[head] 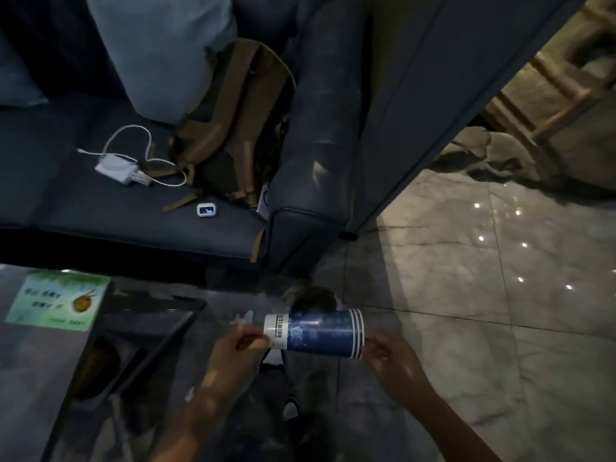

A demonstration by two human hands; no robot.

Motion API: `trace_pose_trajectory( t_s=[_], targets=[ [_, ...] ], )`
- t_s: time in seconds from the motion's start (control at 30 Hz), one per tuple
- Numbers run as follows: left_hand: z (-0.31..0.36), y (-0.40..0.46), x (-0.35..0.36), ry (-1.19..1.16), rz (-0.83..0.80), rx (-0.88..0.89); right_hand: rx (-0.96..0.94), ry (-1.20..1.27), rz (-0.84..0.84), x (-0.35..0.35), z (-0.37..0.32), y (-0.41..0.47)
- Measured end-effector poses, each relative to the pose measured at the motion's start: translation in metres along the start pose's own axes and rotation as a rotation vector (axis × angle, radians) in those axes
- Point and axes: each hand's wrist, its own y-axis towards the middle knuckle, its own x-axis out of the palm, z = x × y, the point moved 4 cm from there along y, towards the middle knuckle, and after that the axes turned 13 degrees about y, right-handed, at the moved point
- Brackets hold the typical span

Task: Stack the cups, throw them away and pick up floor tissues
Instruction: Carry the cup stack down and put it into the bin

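Observation:
A stack of blue paper cups [320,333] with white bases lies sideways in the air between my hands, several rims nested at its right end. My left hand [240,345] pinches the white bottom end. At the rim end, my right hand [386,356] has its fingers against the rims. The stack hovers over the floor, just past the corner of the glass table [66,355]. No tissues are visible on the floor.
A dark blue sofa [140,208] stands ahead with a brown backpack [233,128], a white charger and cable [116,168] and a small white device [206,210]. Glossy marble floor [466,295] spreads to the right. My shoes show below the cups.

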Motion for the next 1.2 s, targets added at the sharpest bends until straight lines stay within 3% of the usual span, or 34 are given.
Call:
trace_pose_trajectory(
  t_s=[0.17, 0.4, 0.5, 0.7, 0.97, 1.2],
  targets=[
    [-0.012, 0.042, 0.019, 0.039, -0.105, -0.039, 0.075, -0.106, -0.086, 0.006, 0.028, 0.04],
    [-0.053, 0.118, 0.076, 0.066, -0.091, -0.153, 0.181, -0.08, -0.119, 0.017, 0.114, 0.113],
    [-0.08, 0.158, 0.105, 0.073, -0.098, -0.2, 0.321, -0.086, -0.124, 0.027, 0.163, 0.151],
    [-0.141, 0.226, 0.157, -0.112, -0.087, -0.341, 0.419, -0.119, -0.16, 0.052, 0.244, 0.219],
    [-0.205, 0.289, 0.205, -0.161, -0.025, -0.366, 0.483, -0.171, -0.177, 0.083, 0.298, 0.269],
    [-0.238, 0.321, 0.241, -0.183, -0.103, -0.34, 0.524, -0.28, -0.189, 0.097, 0.332, 0.303]
  ],
)
